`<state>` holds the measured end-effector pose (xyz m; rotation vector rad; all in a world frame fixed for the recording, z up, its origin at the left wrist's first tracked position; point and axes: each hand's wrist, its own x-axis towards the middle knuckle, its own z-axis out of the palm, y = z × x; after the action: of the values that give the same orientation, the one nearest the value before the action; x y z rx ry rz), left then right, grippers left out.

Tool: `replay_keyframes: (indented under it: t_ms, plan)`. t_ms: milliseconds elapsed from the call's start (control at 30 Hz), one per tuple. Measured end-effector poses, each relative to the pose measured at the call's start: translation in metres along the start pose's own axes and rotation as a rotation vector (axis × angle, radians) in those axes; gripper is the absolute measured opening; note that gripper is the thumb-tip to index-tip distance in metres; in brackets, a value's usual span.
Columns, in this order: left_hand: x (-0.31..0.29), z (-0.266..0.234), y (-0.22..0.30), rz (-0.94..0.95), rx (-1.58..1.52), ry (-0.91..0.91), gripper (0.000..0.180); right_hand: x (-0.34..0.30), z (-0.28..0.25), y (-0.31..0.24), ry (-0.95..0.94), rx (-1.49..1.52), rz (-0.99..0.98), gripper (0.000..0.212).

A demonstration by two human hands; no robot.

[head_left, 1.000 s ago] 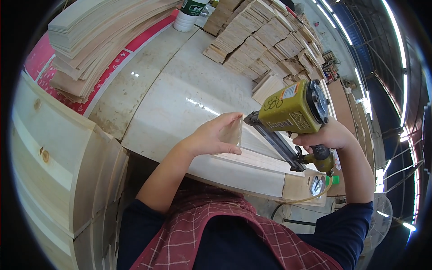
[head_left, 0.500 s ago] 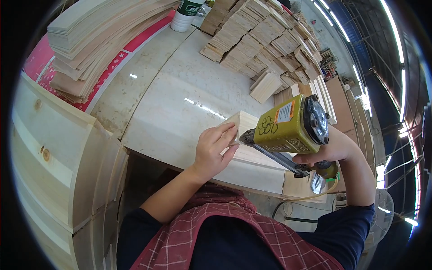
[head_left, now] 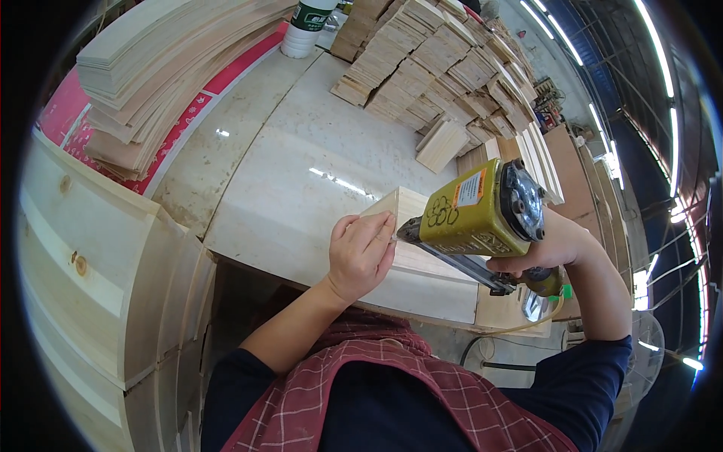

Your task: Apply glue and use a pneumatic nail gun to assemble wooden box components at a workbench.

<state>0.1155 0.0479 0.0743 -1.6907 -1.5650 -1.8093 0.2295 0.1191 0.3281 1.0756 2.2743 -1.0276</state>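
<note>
My right hand [head_left: 557,239] is wrapped round the handle of an olive-yellow pneumatic nail gun [head_left: 471,211], mostly hidden behind its body. The gun's dark nose meets the edge of a pale wooden board [head_left: 410,202], which lies on the table with another light board piece [head_left: 384,205] set across its end, forming a corner. My left hand [head_left: 363,255] grips that end piece near the corner, fingers pressed together against it, just left of the nose. Its thumb is partly hidden.
Stacked wooden blocks [head_left: 422,68] fill the far side of the table [head_left: 279,181]. Thin boards [head_left: 162,56] are piled at far left beside a white-and-green bottle [head_left: 301,34]. Large wooden panels or boxes [head_left: 83,248] stand at left. A yellow air hose [head_left: 527,325] hangs near the right elbow.
My left fingers have drawn closer together on the wooden end piece, the thumb tucking in. The nail gun stays at the corner with only a slight shift left.
</note>
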Motion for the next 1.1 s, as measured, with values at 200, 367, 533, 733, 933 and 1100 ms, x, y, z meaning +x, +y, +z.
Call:
replay_keyframes:
  t_ms: [200, 367, 533, 733, 933, 1100]
  plan:
    - [-0.009, 0.005, -0.004, -0.049, -0.015, 0.01, 0.037, -0.01, 0.008, 0.005, 0.049, 0.088, 0.005, 0.041]
    - [-0.016, 0.002, -0.002, -0.144, -0.065, 0.001, 0.041, -0.03, 0.013, 0.019, 0.209, 0.12, -0.101, 0.041]
    - [-0.008, -0.002, 0.005, -0.157, -0.069, 0.105, 0.042, -0.057, 0.019, 0.05, 0.377, 0.102, -0.096, 0.048]
    - [0.004, 0.004, 0.009, -0.03, 0.055, 0.069, 0.034, -0.089, 0.046, 0.095, 0.512, 0.144, -0.163, 0.056]
    - [-0.002, 0.008, 0.007, -0.002, 0.12, 0.032, 0.041, -0.116, 0.066, 0.122, 0.584, 0.292, -0.125, 0.059]
    - [0.007, 0.008, -0.007, -0.422, -0.285, -0.26, 0.076, -0.139, 0.079, 0.156, 0.613, 0.361, -0.144, 0.059]
